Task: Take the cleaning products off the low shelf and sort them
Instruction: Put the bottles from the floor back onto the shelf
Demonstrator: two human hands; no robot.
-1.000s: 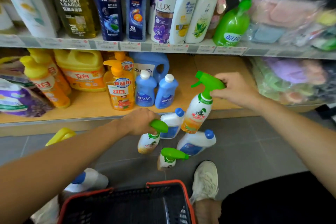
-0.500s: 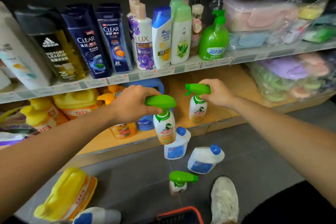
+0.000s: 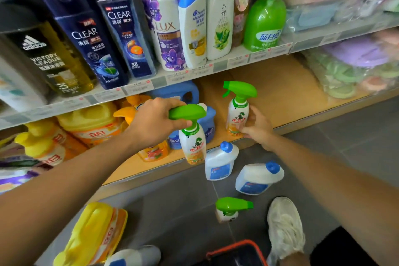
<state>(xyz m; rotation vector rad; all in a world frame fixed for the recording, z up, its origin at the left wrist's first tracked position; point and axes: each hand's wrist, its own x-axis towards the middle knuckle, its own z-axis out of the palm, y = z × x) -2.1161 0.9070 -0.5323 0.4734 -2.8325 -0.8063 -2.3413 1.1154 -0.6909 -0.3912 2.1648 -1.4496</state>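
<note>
My left hand grips the green trigger head of a white spray bottle, which hangs in front of the low wooden shelf. My right hand holds the body of a second green-topped spray bottle, upright on the shelf's front part. A third spray bottle stands on the grey floor. Two white bottles with blue caps lie on the floor by the shelf edge.
Yellow detergent jugs and blue bottles stand on the low shelf's left. A yellow jug lies on the floor at the left. A red basket rim and my white shoe are at the bottom. Shampoo bottles fill the upper shelf.
Both hands rose from the floor to the low shelf with a spray bottle each. My right hand slid from the trigger head down to the body as the bottle came upright on the shelf.
</note>
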